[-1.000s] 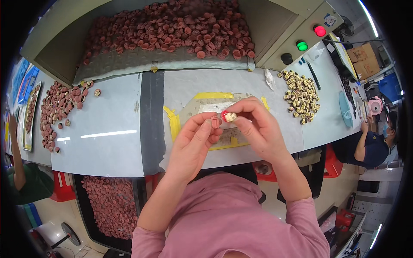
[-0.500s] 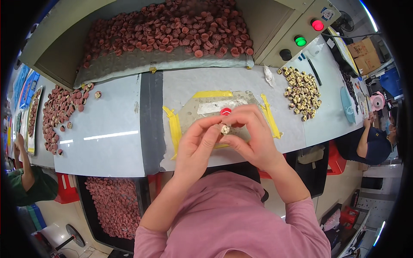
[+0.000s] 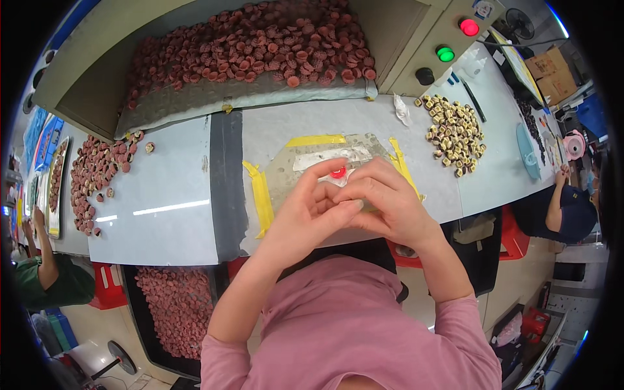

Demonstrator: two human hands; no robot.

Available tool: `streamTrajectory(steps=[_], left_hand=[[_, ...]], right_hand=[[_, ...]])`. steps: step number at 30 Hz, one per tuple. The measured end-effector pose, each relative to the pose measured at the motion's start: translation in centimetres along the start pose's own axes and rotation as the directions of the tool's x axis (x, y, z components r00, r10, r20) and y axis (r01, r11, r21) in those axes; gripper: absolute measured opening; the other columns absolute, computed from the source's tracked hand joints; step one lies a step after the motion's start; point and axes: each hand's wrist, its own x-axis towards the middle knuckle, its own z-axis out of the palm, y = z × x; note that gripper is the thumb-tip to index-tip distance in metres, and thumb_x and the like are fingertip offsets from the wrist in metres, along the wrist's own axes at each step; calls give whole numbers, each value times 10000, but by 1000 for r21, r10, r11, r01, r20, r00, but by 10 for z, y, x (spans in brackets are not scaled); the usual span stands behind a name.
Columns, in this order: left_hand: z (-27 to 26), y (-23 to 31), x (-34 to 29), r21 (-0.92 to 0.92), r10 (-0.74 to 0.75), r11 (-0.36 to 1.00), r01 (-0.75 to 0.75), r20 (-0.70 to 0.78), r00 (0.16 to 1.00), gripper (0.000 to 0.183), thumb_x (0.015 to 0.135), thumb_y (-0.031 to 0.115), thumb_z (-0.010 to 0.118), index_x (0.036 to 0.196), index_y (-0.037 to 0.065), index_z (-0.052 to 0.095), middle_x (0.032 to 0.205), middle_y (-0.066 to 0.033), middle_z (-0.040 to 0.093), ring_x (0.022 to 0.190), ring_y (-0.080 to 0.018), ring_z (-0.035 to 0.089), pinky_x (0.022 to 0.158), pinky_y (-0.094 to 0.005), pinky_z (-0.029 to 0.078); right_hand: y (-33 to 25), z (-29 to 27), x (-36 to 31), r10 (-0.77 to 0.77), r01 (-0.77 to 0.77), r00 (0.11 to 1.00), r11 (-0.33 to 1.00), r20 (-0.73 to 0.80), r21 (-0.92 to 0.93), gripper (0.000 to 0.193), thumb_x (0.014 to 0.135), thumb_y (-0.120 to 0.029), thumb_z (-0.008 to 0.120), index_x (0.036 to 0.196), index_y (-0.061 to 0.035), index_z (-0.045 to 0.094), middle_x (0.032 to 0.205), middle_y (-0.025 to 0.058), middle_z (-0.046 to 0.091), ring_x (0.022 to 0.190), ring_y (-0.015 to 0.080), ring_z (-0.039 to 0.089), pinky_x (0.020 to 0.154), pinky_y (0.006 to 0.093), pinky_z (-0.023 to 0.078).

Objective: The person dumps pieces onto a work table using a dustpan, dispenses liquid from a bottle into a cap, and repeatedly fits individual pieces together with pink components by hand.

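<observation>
My left hand [image 3: 312, 211] and my right hand [image 3: 383, 203] meet above a grey work patch [image 3: 279, 188] edged with yellow tape. Their thumbs and fingertips are pressed together, and whatever sits between them is hidden by the fingers. The left index finger is raised, beside a round red cap [image 3: 338, 172] that shows just beyond the fingertips. A whitish strip [image 3: 325, 158] lies on the patch behind the cap.
Small dark pieces with cream-coloured tops [image 3: 458, 133] lie at right. Reddish cup-shaped pieces [image 3: 260, 49] fill the machine opening; filled ones [image 3: 97, 169] lie at left. A black bin [image 3: 214, 305] of reddish pieces stands below. Co-workers [image 3: 565, 211] sit either side.
The small white-filled piece seen between my fingertips is now covered by them. My left index finger has lifted, and my hands have closed in over each other. The view has shifted slightly.
</observation>
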Motion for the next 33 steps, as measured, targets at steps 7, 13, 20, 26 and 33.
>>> streamTrajectory(steps=[7, 13, 20, 26, 33], left_hand=[[17, -15, 5, -307, -112, 946, 106, -4, 994, 421, 998, 239, 487, 1364, 60, 378, 1020, -48, 596, 944, -105, 583, 805, -252, 494], [25, -22, 5, -193, -10, 981, -3, -68, 998, 390, 1012, 226, 451, 1354, 49, 383, 1026, -51, 608, 916, -96, 588, 783, -245, 495], [26, -26, 6, -169, 3, 986, -16, -77, 997, 373, 1014, 216, 451, 1341, 46, 393, 982, -53, 612, 872, -77, 581, 764, -230, 486], [28, -23, 5, -189, -3, 982, -9, -59, 998, 334, 1006, 174, 467, 1308, 40, 416, 984, -61, 618, 878, -79, 582, 774, -227, 484], [-5, 0, -6, 423, 145, 905, -43, -213, 966, 240, 933, 64, 559, 1169, 21, 570, 1004, -65, 639, 896, -121, 602, 805, -255, 490]], right_hand=[[6, -9, -20, 128, -133, 991, 977, 43, 165, 284, 854, -161, 651, 1103, -38, 589, 1070, 93, 558, 1009, 276, 531, 893, 354, 435], [7, -7, -28, 216, -234, 972, 934, 93, 272, 263, 930, -108, 494, 1165, -1, 540, 1131, 133, 526, 1067, 276, 504, 927, 345, 412], [8, 2, -33, 236, -245, 969, 915, 67, 320, 258, 933, -72, 428, 1166, 6, 510, 1120, 136, 497, 1032, 275, 500, 920, 346, 408], [7, -1, -36, 241, -259, 966, 910, 94, 325, 274, 930, -55, 415, 1178, 11, 509, 1128, 144, 505, 1029, 288, 511, 912, 353, 419], [7, -22, -50, 258, -253, 965, 963, -46, 95, 335, 869, -79, 550, 1196, -10, 545, 1200, 151, 532, 1143, 300, 502, 980, 364, 403]])
